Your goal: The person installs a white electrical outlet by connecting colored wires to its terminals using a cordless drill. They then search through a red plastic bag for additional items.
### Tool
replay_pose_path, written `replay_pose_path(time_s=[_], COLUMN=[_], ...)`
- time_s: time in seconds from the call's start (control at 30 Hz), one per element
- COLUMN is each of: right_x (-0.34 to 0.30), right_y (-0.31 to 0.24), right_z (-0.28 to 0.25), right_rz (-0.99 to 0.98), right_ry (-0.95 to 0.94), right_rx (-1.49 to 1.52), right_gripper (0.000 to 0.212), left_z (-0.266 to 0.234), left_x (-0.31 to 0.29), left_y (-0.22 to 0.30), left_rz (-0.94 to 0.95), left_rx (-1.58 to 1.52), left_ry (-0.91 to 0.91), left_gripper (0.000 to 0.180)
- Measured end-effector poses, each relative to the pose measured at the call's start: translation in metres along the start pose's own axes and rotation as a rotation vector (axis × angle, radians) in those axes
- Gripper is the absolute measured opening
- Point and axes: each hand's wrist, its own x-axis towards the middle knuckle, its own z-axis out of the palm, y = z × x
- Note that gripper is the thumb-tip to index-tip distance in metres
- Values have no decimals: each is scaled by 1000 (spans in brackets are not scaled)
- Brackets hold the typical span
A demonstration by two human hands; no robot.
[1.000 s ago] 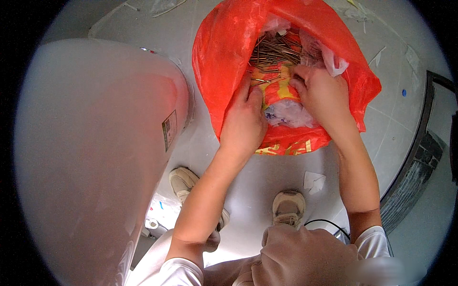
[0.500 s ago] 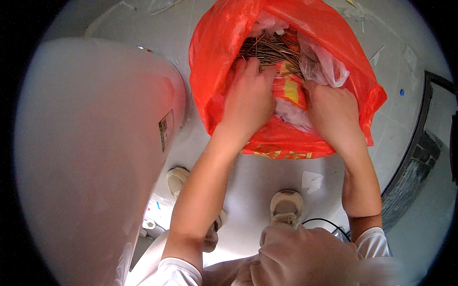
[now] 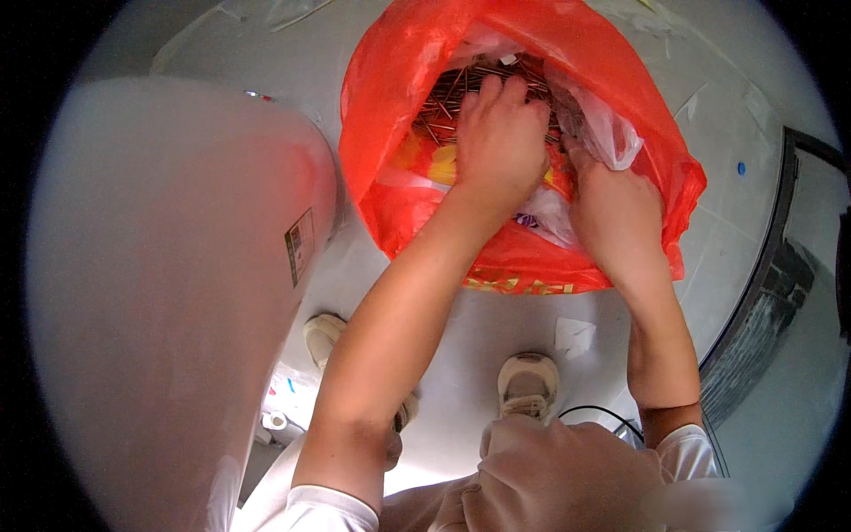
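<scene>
A large red plastic bag (image 3: 399,80) stands with its mouth wide. Thin brownish metal rods, like long nails, lie in a loose pile (image 3: 443,99) inside it. My left hand (image 3: 503,137) reaches over the pile, its fingers curled down and their tips hidden. My right hand (image 3: 618,208) is inside the bag's right side, closed, with its fingers mostly out of sight; what it grips cannot be made out. A clear plastic bag (image 3: 607,129) bunches up just beyond it. Red and yellow packaging (image 3: 439,164) shows below the rods, and a whitish crumpled wrapper (image 3: 551,217) lies between my wrists.
A big pale, rounded container (image 3: 177,266) with a label fills the left side. My shoes (image 3: 527,386) stand on the grey floor, near a white paper scrap (image 3: 574,337). A blue cap-like disc (image 3: 741,168) and a dark frame (image 3: 771,257) are at right; a black cable (image 3: 603,409) curves below.
My left hand has moved right and slightly away over the rods, uncovering the packaging at the left. My right hand stays at the bag's right side. The view has shifted slightly.
</scene>
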Motion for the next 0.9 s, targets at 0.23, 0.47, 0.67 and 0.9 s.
replay_pose_path(time_s=[0.23,0.47,0.67,0.9], right_x=[-4,-4,2,6], right_y=[7,13,11,15], right_z=[5,2,-6,7], right_rz=[24,127,188,37], right_ry=[46,45,-17,186], right_rx=[29,81,62,226], right_gripper=[28,30,30,31], left_z=[2,-13,-25,-42], left_x=[0,-8,-15,-20], left_y=[1,-8,-22,-28], left_rz=[28,-16,-207,-525], left_rx=[53,67,-404,-835], left_ry=[2,-110,-41,-126], left_gripper=[22,22,22,34])
